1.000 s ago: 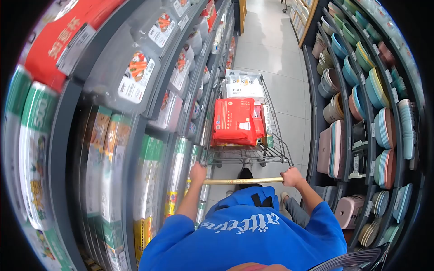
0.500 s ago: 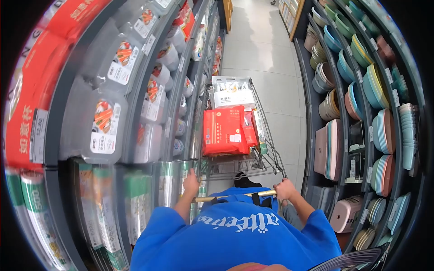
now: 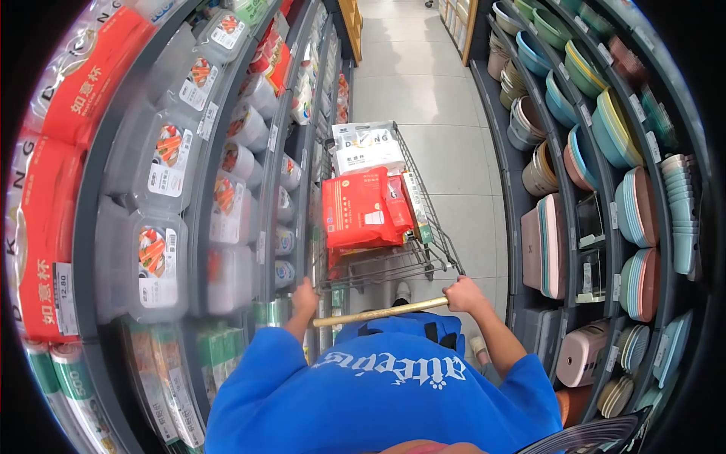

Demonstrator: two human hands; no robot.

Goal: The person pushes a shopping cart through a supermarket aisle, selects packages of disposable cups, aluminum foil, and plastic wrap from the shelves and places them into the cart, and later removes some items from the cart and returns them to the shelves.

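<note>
A wire shopping cart [image 3: 431, 265] stands in front of me, its gold handle bar [image 3: 382, 311] crossing at my waist. My left hand [image 3: 305, 300] is closed at the bar's left end, close beside the shelf. At the right end, my right hand [image 3: 464, 294] is wrapped around the handle where it meets the cart frame. Inside the cart lie a red package with a cup picture [image 3: 355, 210], a second red pack [image 3: 398, 203] partly behind it, a white and clear package [image 3: 367, 147], and a narrow green and white box [image 3: 416, 204] along the right side.
On the left, shelving holds clear plastic food boxes [image 3: 159, 261], red cup packs [image 3: 57, 250] and long rolls [image 3: 79, 390]. Right-hand shelves carry stacked basins [image 3: 616, 129] and a pink lidded box [image 3: 582, 356]. The tiled aisle [image 3: 420, 83] runs ahead between them.
The shelves on the left appear lower and nearer as the cart and I advance. The handle bar now slants up to the right, and my shoes show beneath the cart. Both hands keep their hold.
</note>
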